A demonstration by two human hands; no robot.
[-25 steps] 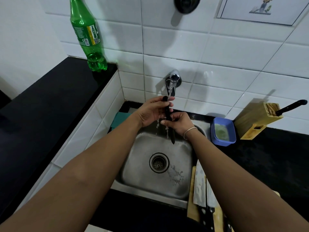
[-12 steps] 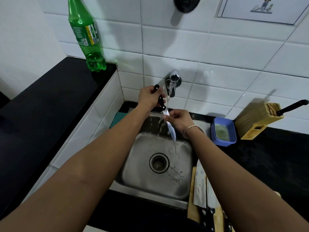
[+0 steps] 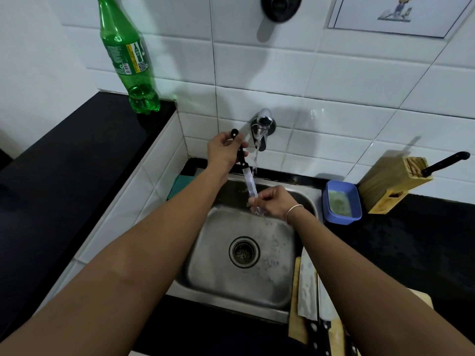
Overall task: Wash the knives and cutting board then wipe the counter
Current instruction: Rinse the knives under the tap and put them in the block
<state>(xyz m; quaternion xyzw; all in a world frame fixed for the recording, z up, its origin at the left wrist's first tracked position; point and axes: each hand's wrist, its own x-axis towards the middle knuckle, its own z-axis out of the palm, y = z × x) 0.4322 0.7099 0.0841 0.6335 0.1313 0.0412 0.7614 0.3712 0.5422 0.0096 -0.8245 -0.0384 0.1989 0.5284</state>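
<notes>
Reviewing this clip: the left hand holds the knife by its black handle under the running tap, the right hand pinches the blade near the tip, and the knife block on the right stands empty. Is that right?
Not quite. In the head view, the knife block is not empty: one black-handled knife sticks out of it. The rest stands: the left hand holds the knife by its handle under the tap, and the right hand pinches the blade near its tip.

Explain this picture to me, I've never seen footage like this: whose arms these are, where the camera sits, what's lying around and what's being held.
There is no machine here. A camera worn on a person's head looks forward and down, so the two arms are the person's own. The left hand grips the black handle of a small knife; the right hand pinches its blade near the tip, beside the water running from the wall tap over the steel sink. At the lower right a wooden cutting board carries two more knives. On the black counter stand a blue tub and a wooden knife block; a green bottle stands at the far left.
</notes>
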